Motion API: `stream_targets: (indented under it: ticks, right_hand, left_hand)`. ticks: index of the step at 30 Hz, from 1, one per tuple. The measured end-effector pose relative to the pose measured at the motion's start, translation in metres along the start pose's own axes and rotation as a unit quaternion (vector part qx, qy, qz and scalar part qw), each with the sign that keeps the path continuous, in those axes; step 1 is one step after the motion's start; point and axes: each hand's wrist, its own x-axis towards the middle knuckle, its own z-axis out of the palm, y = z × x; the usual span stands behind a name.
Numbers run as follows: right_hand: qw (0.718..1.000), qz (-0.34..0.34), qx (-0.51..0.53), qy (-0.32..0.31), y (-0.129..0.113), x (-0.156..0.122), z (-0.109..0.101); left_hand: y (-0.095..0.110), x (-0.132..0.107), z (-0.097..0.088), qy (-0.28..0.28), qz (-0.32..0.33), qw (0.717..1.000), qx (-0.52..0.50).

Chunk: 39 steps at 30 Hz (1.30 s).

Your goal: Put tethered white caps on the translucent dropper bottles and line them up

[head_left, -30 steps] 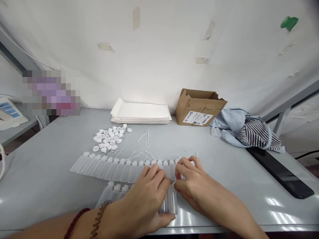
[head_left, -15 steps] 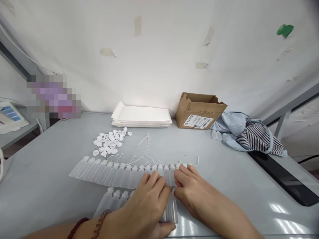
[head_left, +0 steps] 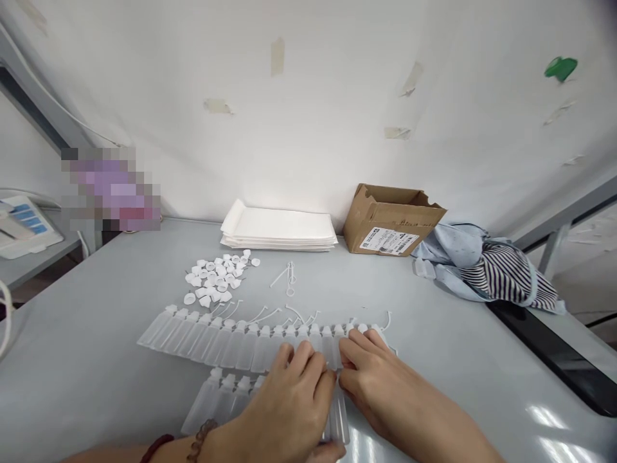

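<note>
A back row of clear plastic squeeze bottles (head_left: 225,343) lies side by side across the table, thin white straps sticking out beyond their necks. A front row of the same bottles (head_left: 212,402) lies nearer me, partly under my left hand. My left hand (head_left: 294,402) is curled over the front row's right part, its thumb at the bottle bottoms. My right hand (head_left: 369,366) is closed in a pinch beside the left fingertips, at the right end of the rows; whatever its fingers hold is hidden. Small white caps (head_left: 216,280) lie in a loose pile behind the bottles.
White envelopes (head_left: 279,228) are stacked against the wall. An open cardboard box (head_left: 393,218) stands beside them. Bunched cloth (head_left: 501,267) and a long black object (head_left: 549,357) lie at the right. Several thin white plastic pieces (head_left: 290,280) lie behind the bottles.
The camera view has shifted slightly, so things appear a little lower and farther right. Both hands keep nearly the same place and grip at the bottles.
</note>
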Motion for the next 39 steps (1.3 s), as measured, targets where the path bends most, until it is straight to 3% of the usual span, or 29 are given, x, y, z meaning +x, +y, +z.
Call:
stream_targets:
  ticks: [5, 16, 21, 29, 35, 39]
  right_hand:
    - [1.0, 0.003, 0.003, 0.0, 0.0, 0.002, 0.002]
    - [1.0, 0.007, 0.012, 0.027, 0.0, 0.001, 0.007]
    - [1.0, 0.007, 0.018, 0.023, 0.0, 0.003, 0.007]
    - [0.994, 0.039, 0.087, -0.051, 0.002, 0.002, -0.001]
    - [0.974, 0.033, 0.216, -0.056, 0.014, -0.003, -0.02]
    - [0.959, 0.079, 0.272, -0.019, 0.027, -0.003, -0.032]
  left_hand:
    - [-0.002, 0.0, 0.007, 0.053, 0.018, 0.998, 0.036]
    - [0.001, 0.0, 0.005, 0.062, 0.007, 0.997, 0.045]
    - [0.002, -0.001, 0.005, 0.052, 0.007, 0.997, 0.051]
    - [0.003, -0.004, 0.0, 0.002, 0.001, 1.0, 0.017]
    - [0.002, -0.002, -0.019, 0.018, -0.03, 0.995, -0.089]
    - [-0.022, 0.006, -0.036, 0.019, -0.073, 0.989, -0.13]
